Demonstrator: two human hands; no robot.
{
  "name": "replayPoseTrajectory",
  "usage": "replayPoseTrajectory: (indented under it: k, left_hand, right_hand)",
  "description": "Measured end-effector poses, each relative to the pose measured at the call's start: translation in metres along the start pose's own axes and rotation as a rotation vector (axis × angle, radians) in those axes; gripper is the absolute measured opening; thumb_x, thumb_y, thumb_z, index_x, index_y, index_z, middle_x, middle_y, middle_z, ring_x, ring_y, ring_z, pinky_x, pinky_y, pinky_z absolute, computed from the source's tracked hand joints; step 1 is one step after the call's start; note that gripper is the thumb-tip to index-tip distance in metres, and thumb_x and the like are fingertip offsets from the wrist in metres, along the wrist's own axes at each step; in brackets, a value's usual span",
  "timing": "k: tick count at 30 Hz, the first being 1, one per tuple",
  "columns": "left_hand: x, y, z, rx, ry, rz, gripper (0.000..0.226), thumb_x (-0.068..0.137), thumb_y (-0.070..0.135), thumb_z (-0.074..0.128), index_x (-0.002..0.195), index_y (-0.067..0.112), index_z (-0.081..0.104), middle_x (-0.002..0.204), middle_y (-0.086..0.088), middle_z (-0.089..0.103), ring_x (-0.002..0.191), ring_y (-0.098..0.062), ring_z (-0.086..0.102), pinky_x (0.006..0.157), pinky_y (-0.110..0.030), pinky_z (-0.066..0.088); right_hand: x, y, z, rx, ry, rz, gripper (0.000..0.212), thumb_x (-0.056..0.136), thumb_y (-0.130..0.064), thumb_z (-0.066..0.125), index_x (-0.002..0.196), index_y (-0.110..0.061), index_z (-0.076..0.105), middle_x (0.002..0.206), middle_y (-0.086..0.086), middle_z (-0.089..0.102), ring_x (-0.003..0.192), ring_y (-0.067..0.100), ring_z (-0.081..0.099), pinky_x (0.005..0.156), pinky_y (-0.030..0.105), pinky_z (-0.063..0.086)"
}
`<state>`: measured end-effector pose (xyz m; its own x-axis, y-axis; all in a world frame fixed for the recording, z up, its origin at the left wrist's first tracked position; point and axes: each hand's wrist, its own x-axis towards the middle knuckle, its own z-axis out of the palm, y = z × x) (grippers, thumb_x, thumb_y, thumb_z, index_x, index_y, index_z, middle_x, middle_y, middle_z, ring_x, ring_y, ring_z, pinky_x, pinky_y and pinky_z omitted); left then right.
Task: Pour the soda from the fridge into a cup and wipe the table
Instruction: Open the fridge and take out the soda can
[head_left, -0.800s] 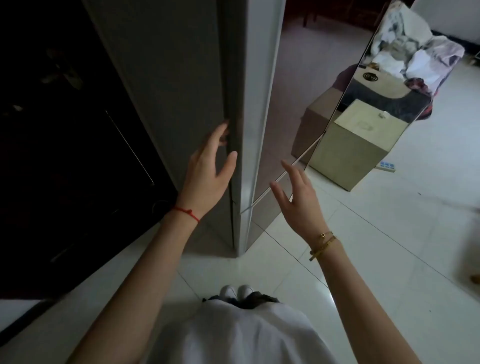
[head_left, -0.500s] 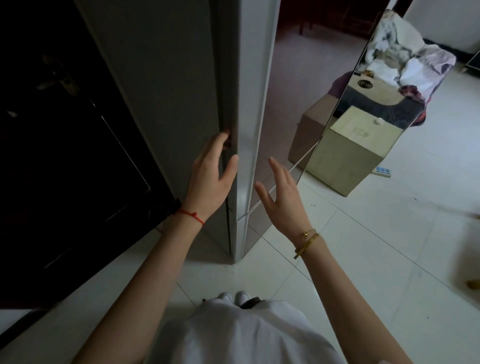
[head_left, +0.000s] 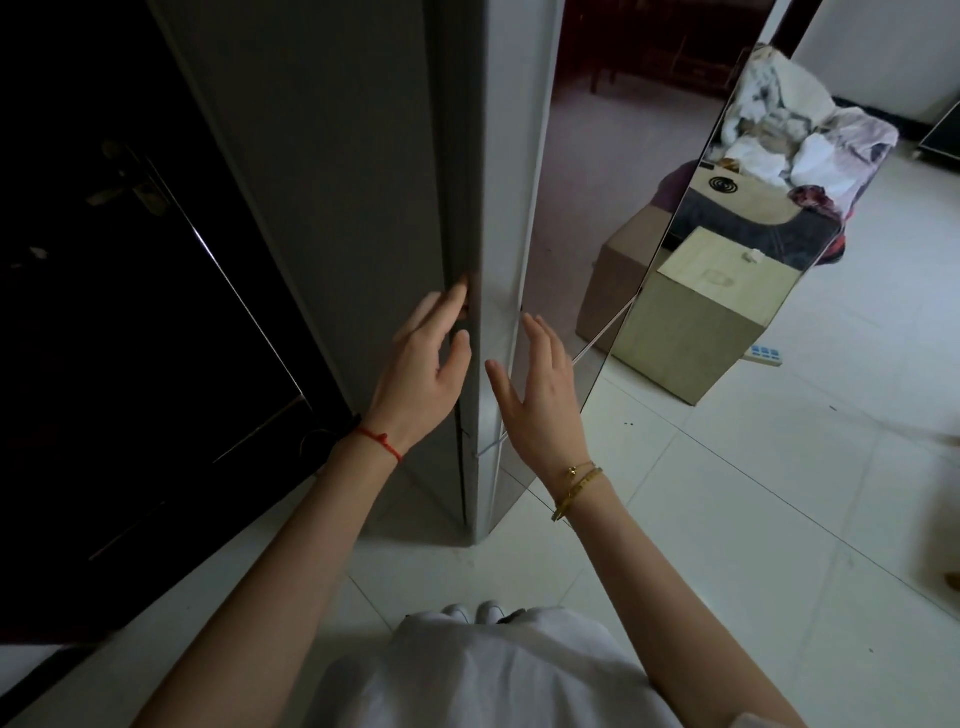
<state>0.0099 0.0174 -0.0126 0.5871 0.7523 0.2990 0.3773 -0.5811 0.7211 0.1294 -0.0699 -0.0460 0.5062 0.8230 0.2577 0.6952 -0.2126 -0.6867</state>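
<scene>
Where the grey fridge meets its door edge, the left hand lies against the side panel with its fingertips hooked into the dark seam — fingers loosely curled, holding nothing apart from that edge. Just beside it, the right hand is spread wide, palm turned toward the pale door edge, thumb out to the left; whether it touches the door cannot be told. The mirrored door front reflects a room and part of a cardboard box, which stands on the floor just past the door's far edge. No soda shows; the door is all but shut and the fridge's inside is hidden.

A red string circles the left wrist, gold bangles the right. Left of the fridge stands a dark door with a metal handle. Behind the box a heap of clothes is piled up, and a white power strip lies on the white tiled floor. At the bottom — a white garment and white shoe tips.
</scene>
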Motion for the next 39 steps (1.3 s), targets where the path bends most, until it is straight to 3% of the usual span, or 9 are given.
replayPoseTrajectory:
  k: [5, 17, 23, 26, 29, 33, 37, 39]
  left_hand:
    - [0.000, 0.000, 0.000, -0.026, -0.013, 0.012, 0.054, 0.098, 0.035, 0.037, 0.148, 0.015, 0.037, 0.144, -0.012, 0.044, 0.133, -0.020, 0.047, 0.104, -0.043, 0.049]
    - [0.001, 0.000, -0.005, -0.042, -0.020, 0.090, 0.055, 0.098, 0.032, 0.037, 0.148, 0.010, 0.038, 0.136, -0.011, 0.048, 0.121, -0.015, 0.056, 0.101, -0.031, 0.051]
    - [0.002, -0.002, -0.006, -0.041, -0.017, 0.110, 0.055, 0.097, 0.034, 0.035, 0.148, 0.012, 0.038, 0.139, -0.012, 0.047, 0.124, -0.018, 0.055, 0.101, -0.035, 0.051]
    - [0.001, -0.002, -0.005, -0.049, -0.010, 0.123, 0.054, 0.098, 0.031, 0.035, 0.148, 0.011, 0.038, 0.138, -0.011, 0.048, 0.121, -0.016, 0.056, 0.099, -0.026, 0.050]
    - [-0.004, 0.004, -0.002, -0.056, -0.034, 0.176, 0.051, 0.099, 0.025, 0.035, 0.147, 0.009, 0.039, 0.135, -0.010, 0.050, 0.114, -0.014, 0.058, 0.092, -0.016, 0.050]
    - [-0.014, 0.024, 0.012, -0.073, -0.073, 0.306, 0.045, 0.100, 0.013, 0.038, 0.145, 0.007, 0.042, 0.130, -0.010, 0.053, 0.104, -0.017, 0.060, 0.088, -0.032, 0.054]
    - [-0.023, 0.047, 0.028, -0.099, -0.143, 0.389, 0.046, 0.101, 0.014, 0.041, 0.147, 0.011, 0.038, 0.139, -0.009, 0.049, 0.119, -0.013, 0.054, 0.101, -0.019, 0.046]
    - [-0.027, 0.056, 0.037, -0.108, -0.184, 0.420, 0.047, 0.102, 0.017, 0.041, 0.149, 0.014, 0.035, 0.144, -0.007, 0.045, 0.126, -0.012, 0.050, 0.105, -0.023, 0.044]
  right_hand:
    - [0.001, -0.003, 0.001, 0.006, 0.117, 0.010, 0.071, 0.096, -0.046, 0.050, 0.152, -0.017, 0.019, 0.158, 0.003, 0.023, 0.146, 0.017, 0.023, 0.115, 0.027, 0.020]
    - [-0.006, 0.001, 0.008, 0.025, 0.152, 0.003, 0.072, 0.095, -0.048, 0.050, 0.153, -0.020, 0.017, 0.158, 0.000, 0.023, 0.144, 0.016, 0.027, 0.116, 0.035, 0.030]
    - [-0.010, -0.002, 0.013, 0.032, 0.143, -0.014, 0.070, 0.096, -0.047, 0.049, 0.153, -0.021, 0.018, 0.158, -0.001, 0.025, 0.144, 0.015, 0.028, 0.115, 0.031, 0.029]
    - [-0.011, -0.004, 0.016, 0.042, 0.146, -0.029, 0.069, 0.096, -0.046, 0.050, 0.153, -0.020, 0.019, 0.157, -0.002, 0.026, 0.143, 0.013, 0.029, 0.115, 0.027, 0.027]
    - [-0.011, -0.005, 0.018, 0.067, 0.189, -0.033, 0.069, 0.096, -0.039, 0.055, 0.152, -0.015, 0.021, 0.152, 0.003, 0.031, 0.138, 0.014, 0.036, 0.113, 0.030, 0.037]
    - [-0.019, 0.008, 0.006, 0.052, 0.365, 0.018, 0.065, 0.095, -0.031, 0.057, 0.148, -0.007, 0.028, 0.141, 0.010, 0.039, 0.125, 0.020, 0.047, 0.100, 0.038, 0.049]
    - [-0.035, 0.024, -0.018, -0.001, 0.433, 0.062, 0.061, 0.096, -0.031, 0.053, 0.147, -0.007, 0.031, 0.139, 0.010, 0.042, 0.123, 0.019, 0.049, 0.098, 0.037, 0.050]
    - [-0.042, 0.028, -0.029, -0.023, 0.459, 0.079, 0.060, 0.095, -0.032, 0.051, 0.147, -0.009, 0.032, 0.139, 0.009, 0.042, 0.121, 0.018, 0.050, 0.096, 0.035, 0.052]
